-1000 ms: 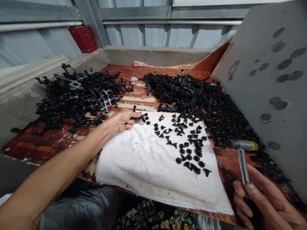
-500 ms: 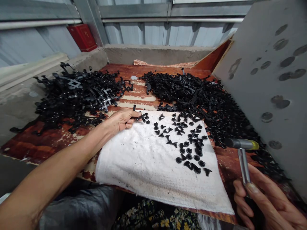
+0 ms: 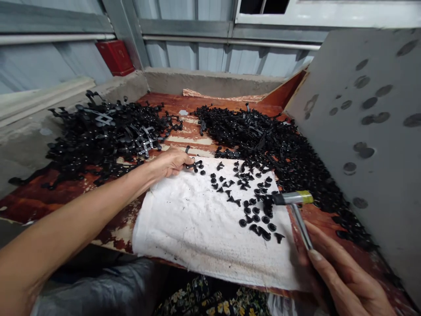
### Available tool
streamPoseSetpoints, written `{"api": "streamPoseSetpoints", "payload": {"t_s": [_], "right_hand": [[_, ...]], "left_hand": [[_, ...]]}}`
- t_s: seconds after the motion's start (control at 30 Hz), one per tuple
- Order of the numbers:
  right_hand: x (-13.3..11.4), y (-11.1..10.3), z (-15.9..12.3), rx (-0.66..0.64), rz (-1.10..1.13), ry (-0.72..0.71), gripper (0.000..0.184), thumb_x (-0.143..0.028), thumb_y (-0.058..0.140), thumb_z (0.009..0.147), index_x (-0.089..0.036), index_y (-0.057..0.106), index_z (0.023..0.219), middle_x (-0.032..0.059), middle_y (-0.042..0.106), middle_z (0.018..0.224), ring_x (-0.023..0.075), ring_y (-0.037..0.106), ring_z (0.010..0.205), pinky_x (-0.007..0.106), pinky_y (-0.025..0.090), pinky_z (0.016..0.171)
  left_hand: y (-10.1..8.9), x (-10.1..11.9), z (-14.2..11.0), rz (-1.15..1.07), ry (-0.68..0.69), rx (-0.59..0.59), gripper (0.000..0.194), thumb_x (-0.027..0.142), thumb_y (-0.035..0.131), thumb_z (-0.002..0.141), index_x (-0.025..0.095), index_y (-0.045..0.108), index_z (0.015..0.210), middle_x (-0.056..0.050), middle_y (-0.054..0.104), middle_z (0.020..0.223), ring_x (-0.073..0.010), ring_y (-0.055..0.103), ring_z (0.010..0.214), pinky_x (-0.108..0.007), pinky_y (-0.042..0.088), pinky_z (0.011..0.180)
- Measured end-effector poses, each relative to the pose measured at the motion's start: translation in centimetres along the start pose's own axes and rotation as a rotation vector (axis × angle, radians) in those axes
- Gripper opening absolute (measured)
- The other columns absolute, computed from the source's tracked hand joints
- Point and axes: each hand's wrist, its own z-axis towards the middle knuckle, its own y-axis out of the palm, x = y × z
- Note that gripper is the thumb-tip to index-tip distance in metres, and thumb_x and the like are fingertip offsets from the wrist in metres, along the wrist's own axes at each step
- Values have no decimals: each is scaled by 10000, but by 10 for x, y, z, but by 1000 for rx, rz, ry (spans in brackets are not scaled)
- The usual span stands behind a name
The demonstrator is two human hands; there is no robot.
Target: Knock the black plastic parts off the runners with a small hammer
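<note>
My left hand [image 3: 169,162] rests at the far edge of a folded white towel [image 3: 184,219], its fingertips on a small black plastic runner [image 3: 194,165]. Several loose black plastic pieces [image 3: 242,223] lie scattered over the towel. My right hand [image 3: 338,274] is at the lower right, gripping the metal shaft of a small hammer [image 3: 292,198]. The hammer's grey head, with a yellow tip, hangs just above the towel's right edge beside the loose pieces. Part of my right palm is out of view.
Two heaps of black plastic parts [image 3: 105,136] [image 3: 263,145] lie on a worn red wooden board [image 3: 187,131]. A grey panel with dark marks [image 3: 362,131] stands at the right, a concrete ledge [image 3: 210,83] behind. A grey sack [image 3: 98,285] lies below the board's front edge.
The hammer head has swung left and over the towel's right edge, with my right hand moving left too. My left hand stays in place on the towel.
</note>
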Motion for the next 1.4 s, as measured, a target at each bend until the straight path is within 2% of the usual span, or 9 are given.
{"api": "streamPoseSetpoints", "payload": {"t_s": [0.17,0.37,0.5,0.63,0.8,0.93,1.07,1.2,1.4], "right_hand": [[-39,34,43,-241,-172,-523,443,-237,491,954,-161,550,1386,135,639,1337,233,627,1201,385,493,1033],[-79,83,98,-285,-278,-842,504,-106,363,936,-69,487,1424,181,710,1072,224,699,843,371,591,764],[-86,102,112,-312,-452,-857,557,-105,315,925,-46,426,1468,119,635,844,189,568,603,334,524,589],[-84,109,116,-388,-586,-820,585,-92,332,900,-112,430,1476,94,613,856,166,508,566,292,467,538],[-85,107,114,-263,-429,-865,576,-128,304,942,-109,338,1516,87,585,873,176,527,641,281,455,557],[-84,107,114,-368,-582,-834,596,-98,334,895,-136,413,1484,67,586,833,138,422,505,262,392,470],[-86,105,114,-297,-498,-830,603,-123,322,928,-166,326,1530,77,589,898,159,498,610,273,452,544],[-91,106,113,-432,-624,-788,605,-93,339,891,-132,410,1490,81,590,860,145,452,522,279,429,491],[-89,110,113,-394,-637,-747,628,-73,380,877,-161,405,1499,103,635,900,153,523,544,278,455,512]], "left_hand": [[-3,3,1,7,-30,-44,186,56,700,711,109,592,569,-72,626,497,-26,257,287,-186,135,320],[-6,7,1,23,-40,-42,270,51,729,679,148,515,547,43,425,360,-38,260,291,-186,129,348],[-5,9,1,42,-58,-33,317,37,706,701,160,470,529,76,324,337,-38,245,286,-189,118,360],[-4,11,-2,47,-71,-38,265,33,686,720,140,502,562,28,484,426,-21,234,298,-195,114,362],[-2,13,-6,51,-98,-23,270,33,674,721,153,491,563,56,391,366,-45,263,306,-193,123,363],[-2,10,-3,51,-91,-22,266,42,696,697,148,496,555,33,458,394,-36,242,308,-193,130,355],[-3,6,0,38,-85,-37,242,61,720,685,146,526,569,24,463,388,-40,241,311,-187,124,347],[-2,2,1,15,-59,-31,237,58,699,701,134,542,539,1,501,398,-32,230,301,-176,116,326],[-2,-1,-1,-57,-49,-60,224,52,711,702,116,572,539,-44,582,460,-13,223,273,-170,105,303]]}}
